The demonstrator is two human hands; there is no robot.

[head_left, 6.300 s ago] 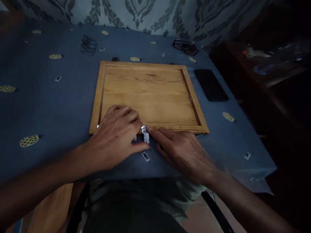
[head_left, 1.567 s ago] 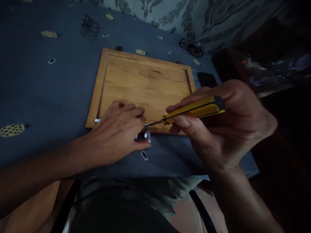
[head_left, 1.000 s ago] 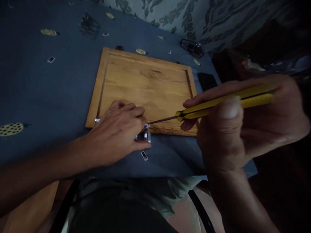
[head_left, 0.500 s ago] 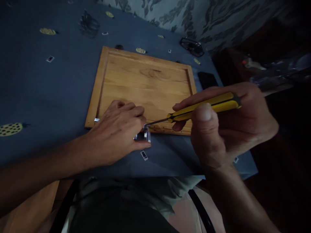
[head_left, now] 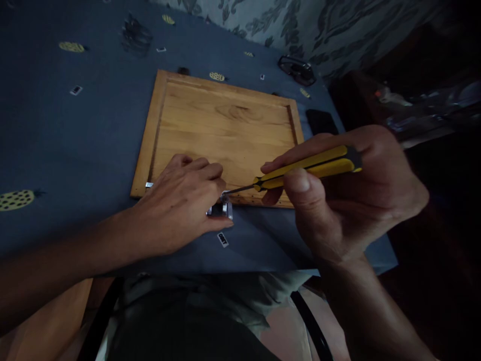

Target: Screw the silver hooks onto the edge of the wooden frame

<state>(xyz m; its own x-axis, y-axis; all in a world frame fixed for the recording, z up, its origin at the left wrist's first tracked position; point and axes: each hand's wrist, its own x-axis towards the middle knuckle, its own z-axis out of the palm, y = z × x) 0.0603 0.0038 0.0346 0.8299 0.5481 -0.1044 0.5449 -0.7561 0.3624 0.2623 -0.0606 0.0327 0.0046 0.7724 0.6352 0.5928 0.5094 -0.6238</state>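
A wooden panel [head_left: 229, 120] with a raised frame lies flat on the patterned blue cloth. At its near edge my left hand [head_left: 184, 200] grips a shiny metal hinge [head_left: 228, 210], thumb below and fingers curled above; part of the hinge is hidden by the fingers. My right hand [head_left: 349, 195] is closed around the yellow and black handle of a screwdriver [head_left: 311, 168]. Its thin shaft points left, and the tip meets the hinge beside my left fingertips. Another small metal piece [head_left: 149, 185] shows at the panel's near left corner.
On the blue cloth [head_left: 93, 135], a dark flat object [head_left: 321, 122] lies right of the panel and a pair of glasses [head_left: 296, 70] sits behind it. A clear bag with dark contents [head_left: 135, 35] rests at the back left. The patterned wall [head_left: 270, 20] stands behind.
My right hand and the screwdriver handle have shifted slightly left, and the handle has turned a little. The tip stays at the hinge. My left hand keeps its hold.
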